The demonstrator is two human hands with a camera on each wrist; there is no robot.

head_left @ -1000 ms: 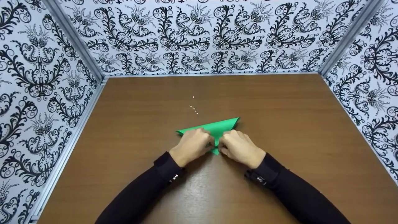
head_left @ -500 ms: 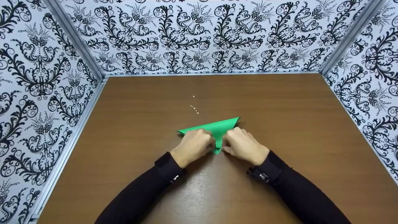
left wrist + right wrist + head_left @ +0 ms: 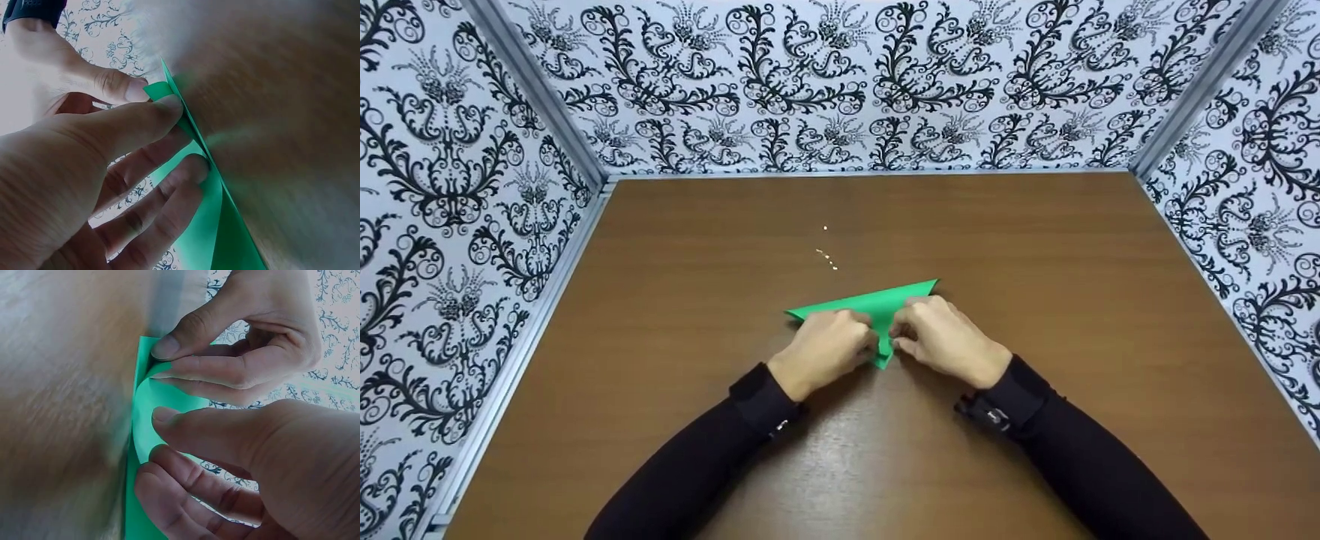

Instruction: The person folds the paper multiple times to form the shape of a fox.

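A sheet of green paper (image 3: 885,304), folded into a roughly triangular shape with its point toward the person, lies near the middle of the table. At its near point a narrow strip is turned up. My left hand (image 3: 829,349) pinches this strip between thumb and fingers; the left wrist view shows the thumb pressing on the green flap (image 3: 160,90). On the other side my right hand (image 3: 949,341) holds the paper's right edge with curled fingers, its thumb (image 3: 185,424) over the curved fold. The right wrist view shows thumb and forefinger slightly apart there.
The brown wooden table (image 3: 697,240) is bounded by patterned panels (image 3: 825,82) at the back and both sides, set in metal rails. Small bright specks (image 3: 826,259) show on the tabletop beyond the paper.
My right hand has shifted slightly right and then away from the person along the paper's edge, its thumb and forefinger parting a little. The left hand stays almost in place.
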